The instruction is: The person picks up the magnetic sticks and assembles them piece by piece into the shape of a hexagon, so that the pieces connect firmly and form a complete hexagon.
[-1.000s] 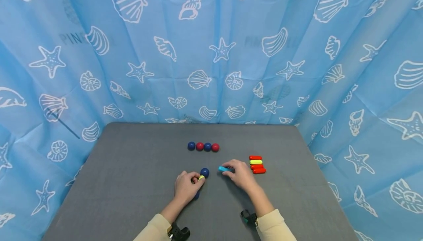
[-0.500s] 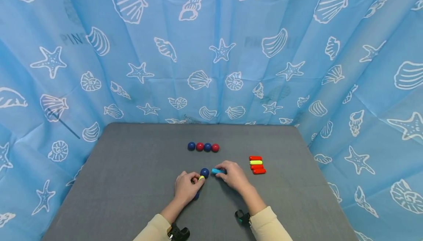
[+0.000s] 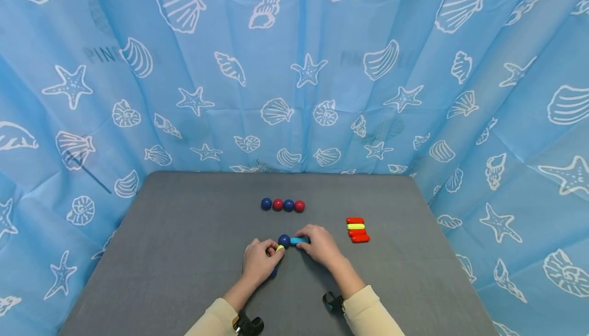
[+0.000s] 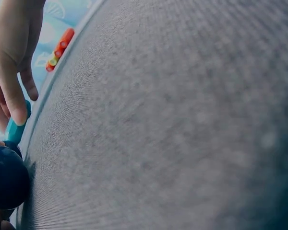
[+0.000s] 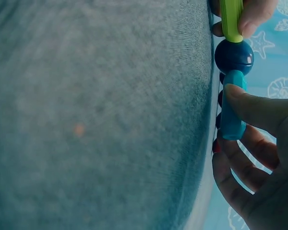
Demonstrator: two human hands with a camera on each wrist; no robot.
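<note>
My left hand [image 3: 261, 260] pinches a yellow-green rod [image 5: 232, 19] whose end meets a dark blue ball [image 3: 284, 241]. A second dark blue ball [image 3: 273, 273] shows in part under the left hand, large in the left wrist view. In my right hand [image 3: 320, 246], a light blue rod [image 5: 234, 108] is held between thumb and fingers. Its tip touches the first blue ball, on the side away from the yellow-green rod. Most of the yellow-green rod is hidden by fingers in the head view.
Behind the hands, blue and red balls [image 3: 278, 204] lie in a row. Right of the right hand, red rods [image 3: 360, 239] and a yellow-green one [image 3: 356, 226] lie side by side. A grey cloth covers the table [image 3: 184, 233]; a blue shell-print curtain [image 3: 294, 70] surrounds it.
My right hand has moved left with the light blue rod, from apart to touching the blue ball. The left hand has stayed in place with the yellow-green rod.
</note>
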